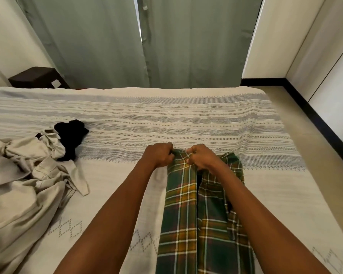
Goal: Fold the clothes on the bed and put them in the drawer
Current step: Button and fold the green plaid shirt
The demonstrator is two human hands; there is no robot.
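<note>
Bed (186, 119): fills the middle and near part of the view, running left to right.
Shirt (196, 214): lies on the bed, right of centre, stretching from the near edge away from the person.
Left hand (158, 155): on the far end of the shirt, at its left corner, gripping it.
Right hand (201, 158): just right of the left hand, on the same far end, gripping it.
Crumpled garment (28, 184): on the bed at the left, well apart from the shirt.
Small garment (71, 137): behind the crumpled garment, touching it.
Curtains (147, 40): behind the bed.
Nightstand (36, 77): behind the bed, far left.
Floor (297, 123): right of the bed.
Wardrobe (325, 56): at the far right, beyond the floor.
</note>
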